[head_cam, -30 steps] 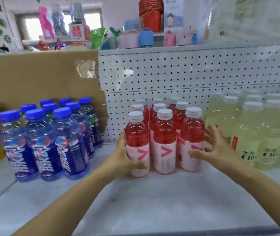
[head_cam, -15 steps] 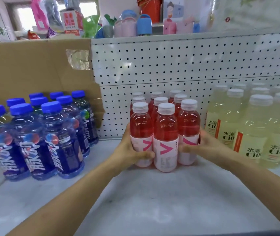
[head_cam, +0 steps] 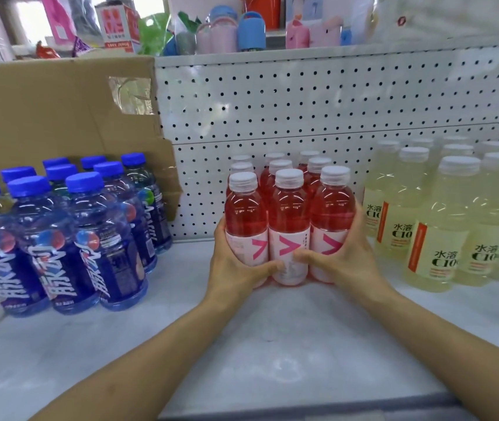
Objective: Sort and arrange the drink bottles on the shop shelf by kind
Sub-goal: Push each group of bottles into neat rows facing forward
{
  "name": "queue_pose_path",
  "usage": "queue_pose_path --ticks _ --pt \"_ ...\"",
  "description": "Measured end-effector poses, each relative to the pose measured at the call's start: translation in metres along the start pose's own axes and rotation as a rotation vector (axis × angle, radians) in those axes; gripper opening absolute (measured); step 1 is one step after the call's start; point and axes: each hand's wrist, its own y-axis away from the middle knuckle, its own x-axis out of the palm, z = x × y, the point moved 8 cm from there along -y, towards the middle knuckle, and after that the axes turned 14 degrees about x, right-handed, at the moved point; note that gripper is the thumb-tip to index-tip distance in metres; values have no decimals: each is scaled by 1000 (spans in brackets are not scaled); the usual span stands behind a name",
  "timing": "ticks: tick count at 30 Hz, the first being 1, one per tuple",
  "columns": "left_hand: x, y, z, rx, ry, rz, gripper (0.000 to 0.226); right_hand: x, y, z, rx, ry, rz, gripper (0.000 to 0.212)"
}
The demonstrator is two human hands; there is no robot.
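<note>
A block of several red drink bottles (head_cam: pixel 289 214) with white caps and pink labels stands in the middle of the white shelf (head_cam: pixel 257 344). My left hand (head_cam: pixel 236 262) wraps the left front bottle, its thumb across the label. My right hand (head_cam: pixel 342 259) wraps the right front bottle, its thumb reaching the middle bottle. Several blue bottles (head_cam: pixel 69 238) with blue caps stand in a group at the left. Several pale yellow bottles (head_cam: pixel 442 226) with white caps stand at the right.
A white pegboard back panel (head_cam: pixel 318 101) closes the shelf behind the bottles. A brown cardboard sheet (head_cam: pixel 45 110) leans behind the blue bottles. Coloured cups and packets (head_cam: pixel 230 31) sit on the ledge above. Bare shelf lies in front of the red bottles.
Both hands have closed in from the sides and now squeeze the red bottles into a tight block. The right hand went from spread fingers to a grip on the right front bottle.
</note>
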Motion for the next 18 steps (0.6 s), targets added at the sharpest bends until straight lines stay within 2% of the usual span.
queue_pose_path --ticks 4,7,10,15,17,18 --pt "0 -1 4 -46 100 55 108 -4 1 -7 16 -32 67 123" --pt "2 -1 9 -81 135 155 102 -3 -1 -17 61 -4 148 108" --pt "2 -1 11 -77 131 153 99 0 -4 -22 108 23 157 97" --pt "-3 -4 -5 -136 -23 251 93 -7 1 -14 156 110 188 88" --pt "-16 -3 -23 -136 -196 231 101 -17 12 -2 124 174 216 87" --pt "-26 -5 -37 -79 -321 178 107 -24 19 5 85 219 212 88"
